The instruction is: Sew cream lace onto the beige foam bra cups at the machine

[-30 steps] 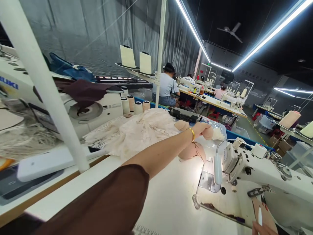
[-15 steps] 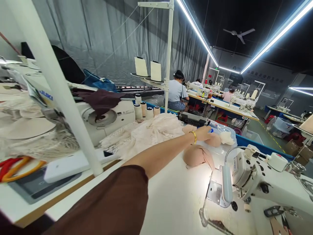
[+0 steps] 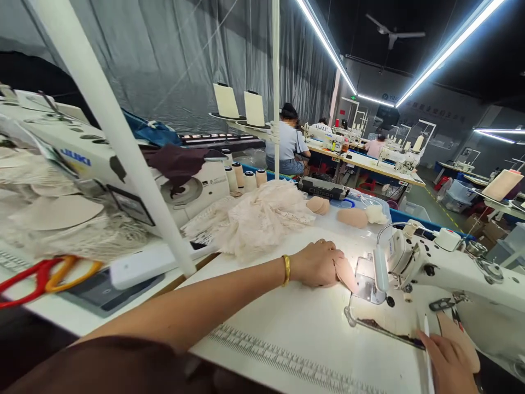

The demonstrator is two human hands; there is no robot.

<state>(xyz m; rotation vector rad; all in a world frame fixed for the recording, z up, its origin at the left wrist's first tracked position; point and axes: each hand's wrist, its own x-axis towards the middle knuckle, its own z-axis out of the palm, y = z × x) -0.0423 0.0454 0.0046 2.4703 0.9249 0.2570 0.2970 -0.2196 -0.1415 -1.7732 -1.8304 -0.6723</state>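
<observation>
My left hand [image 3: 318, 262], with a gold bracelet at the wrist, is closed on a beige fabric cup [image 3: 346, 274] lying on the white table beside the sewing machine's needle plate [image 3: 371, 289]. Its curled fingers hide part of the cup. At the lower right my right hand [image 3: 445, 358] grips a slim white pen [image 3: 427, 342], held upright. A flat beige piece [image 3: 459, 339] lies just behind that hand, under the machine arm. More beige cups [image 3: 353, 218] rest on a clear plastic box lid [image 3: 328, 225] at the back.
A sewing machine [image 3: 455, 262] with a lit lamp [image 3: 380, 268] stands at right. Cream lace [image 3: 266, 210] is heaped behind my left arm. Red-and-orange scissors [image 3: 53, 278] and a slanting white pole [image 3: 118, 142] are at left. A person [image 3: 285, 142] sits farther back.
My left hand has drawn back from the box lid to the cup near the needle plate and closed on it. My right hand has come into view at the lower right with the pen.
</observation>
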